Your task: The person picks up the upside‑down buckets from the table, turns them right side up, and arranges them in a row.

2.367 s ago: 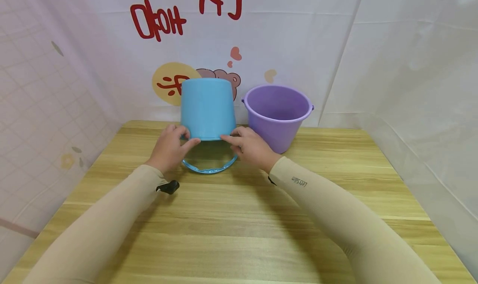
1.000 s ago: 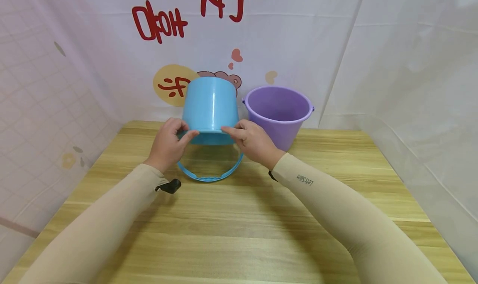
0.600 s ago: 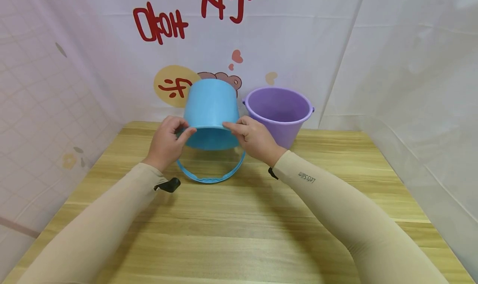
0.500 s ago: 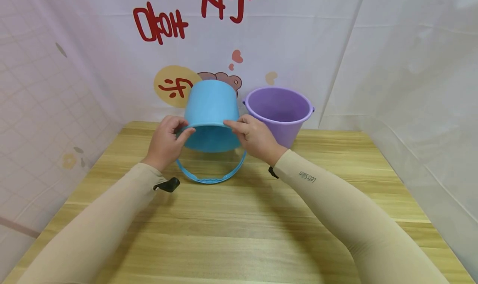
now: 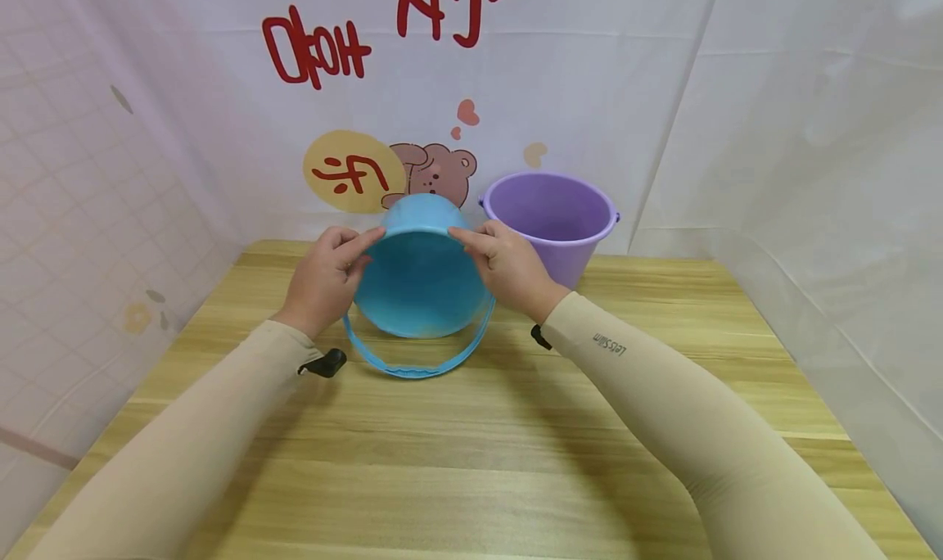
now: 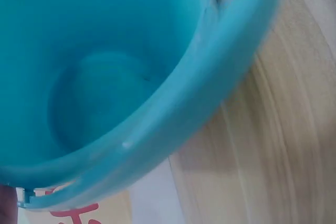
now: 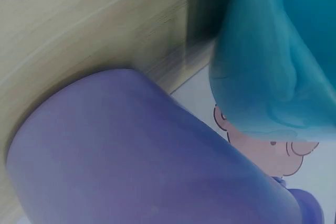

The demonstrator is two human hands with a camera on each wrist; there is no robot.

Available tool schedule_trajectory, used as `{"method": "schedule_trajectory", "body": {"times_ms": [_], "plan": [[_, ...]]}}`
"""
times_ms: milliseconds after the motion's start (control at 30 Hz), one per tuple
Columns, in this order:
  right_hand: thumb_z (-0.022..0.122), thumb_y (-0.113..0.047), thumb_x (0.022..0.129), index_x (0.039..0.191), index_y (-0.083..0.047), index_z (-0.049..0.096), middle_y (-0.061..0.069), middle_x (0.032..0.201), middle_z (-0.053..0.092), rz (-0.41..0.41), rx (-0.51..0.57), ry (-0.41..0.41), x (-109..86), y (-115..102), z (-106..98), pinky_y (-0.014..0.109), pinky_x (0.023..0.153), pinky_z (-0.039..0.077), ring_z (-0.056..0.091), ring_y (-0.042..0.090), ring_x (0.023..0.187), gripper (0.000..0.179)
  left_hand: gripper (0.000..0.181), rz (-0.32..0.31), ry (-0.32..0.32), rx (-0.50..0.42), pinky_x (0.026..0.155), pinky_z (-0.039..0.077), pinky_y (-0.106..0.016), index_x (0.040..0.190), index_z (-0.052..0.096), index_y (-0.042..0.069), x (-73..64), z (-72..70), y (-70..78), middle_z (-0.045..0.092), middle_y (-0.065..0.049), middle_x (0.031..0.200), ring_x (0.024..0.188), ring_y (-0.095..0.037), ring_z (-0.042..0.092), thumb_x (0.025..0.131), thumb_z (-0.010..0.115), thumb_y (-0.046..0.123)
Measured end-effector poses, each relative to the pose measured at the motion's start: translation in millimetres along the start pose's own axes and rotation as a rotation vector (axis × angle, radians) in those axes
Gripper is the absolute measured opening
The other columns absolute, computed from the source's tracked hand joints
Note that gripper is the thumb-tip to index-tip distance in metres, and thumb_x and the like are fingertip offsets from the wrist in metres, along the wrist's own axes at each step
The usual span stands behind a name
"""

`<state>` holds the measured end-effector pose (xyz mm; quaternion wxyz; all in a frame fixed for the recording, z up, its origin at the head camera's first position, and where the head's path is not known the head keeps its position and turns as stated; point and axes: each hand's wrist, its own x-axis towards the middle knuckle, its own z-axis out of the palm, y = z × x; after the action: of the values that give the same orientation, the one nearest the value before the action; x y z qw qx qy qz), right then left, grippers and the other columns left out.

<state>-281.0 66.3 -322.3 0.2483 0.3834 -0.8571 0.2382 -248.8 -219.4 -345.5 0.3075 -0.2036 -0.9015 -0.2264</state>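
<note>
Two-handed hold: left hand [image 5: 320, 280] and right hand [image 5: 514, 270] are gripping the blue bucket [image 5: 420, 286] by its rim [image 5: 418, 231], one at each side. It is tilting over the table [image 5: 471, 470], opening toward the head camera; whether the two are touching, cannot tell. Its handle [image 5: 414, 372] is looping below. Just right, a purple bucket [image 5: 566, 257] is standing upright, partly behind the right hand. Behind both, a printed bear [image 5: 442, 171] is showing on the backdrop [image 5: 589, 77].
</note>
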Motion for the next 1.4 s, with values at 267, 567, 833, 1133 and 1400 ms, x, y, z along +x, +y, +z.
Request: {"method": "schedule_trajectory", "body": {"times_ms": [267, 567, 833, 1133, 1400], "plan": [[0.055, -0.016, 0.094, 0.129, -0.025, 0.057, 0.001, 0.088, 0.054, 0.022, 0.04, -0.047, 0.4, 3, -2, 0.023, 0.065, 0.044, 0.049, 0.011, 0.076, 0.036, 0.048, -0.006, -0.049, -0.008, 0.055, 0.043, -0.028, 0.133, 0.048, 0.038, 3.7, -5.2, 1.2, 0.051, -0.004, 0.102, 0.074, -0.013, 0.047, 0.091, 0.06, 0.017], [0.065, -0.018, 0.087, 0.142, -0.036, 0.035, -0.002, 0.085, 0.048, 0.047, 0.067, -0.208, -6.7, 14, -5, 0.022, 0.062, 0.043, 0.045, 0.01, 0.068, 0.064, 0.046, -0.035, -0.085, -0.038, 0.057, 0.043, -0.029, 0.133, 0.048, 0.037, 7.6, -8.4, -1.5, 0.051, -0.002, 0.1, 0.076, -0.013, 0.044, 0.092, 0.058, 0.018], [0.062, -0.017, 0.09, 0.141, -0.037, 0.036, -0.005, 0.081, 0.049, 0.066, 0.093, -0.202, -0.8, 11, -10, 0.023, 0.061, 0.043, 0.045, 0.01, 0.07, 0.061, 0.046, -0.057, -0.065, -0.065, 0.059, 0.042, -0.031, 0.133, 0.046, 0.04, 11.0, -11.4, -1.3, 0.049, -0.002, 0.099, 0.078, -0.014, 0.043, 0.093, 0.056, 0.02], [0.061, -0.015, 0.09, 0.14, -0.038, 0.037, 0.0, 0.067, 0.043, 0.165, 0.213, -0.205, 4.1, 9, -17, 0.026, 0.059, 0.04, 0.042, 0.012, 0.065, 0.061, 0.059, -0.086, -0.093, -0.087, 0.064, 0.043, -0.032, 0.139, 0.037, 0.039, 8.0, -12.5, -9.9, 0.047, -0.005, 0.102, 0.083, -0.017, 0.044, 0.088, 0.063, 0.025], [0.061, -0.016, 0.09, 0.137, -0.041, 0.041, -0.002, 0.075, 0.051, 0.222, 0.271, -0.179, 6.7, 11, -20, 0.026, 0.058, 0.044, 0.046, 0.013, 0.063, 0.057, 0.062, -0.144, -0.135, -0.103, 0.067, 0.047, -0.033, 0.141, 0.034, 0.038, 7.0, -10.7, -15.5, 0.046, -0.006, 0.102, 0.088, -0.018, 0.045, 0.088, 0.063, 0.022]]}}
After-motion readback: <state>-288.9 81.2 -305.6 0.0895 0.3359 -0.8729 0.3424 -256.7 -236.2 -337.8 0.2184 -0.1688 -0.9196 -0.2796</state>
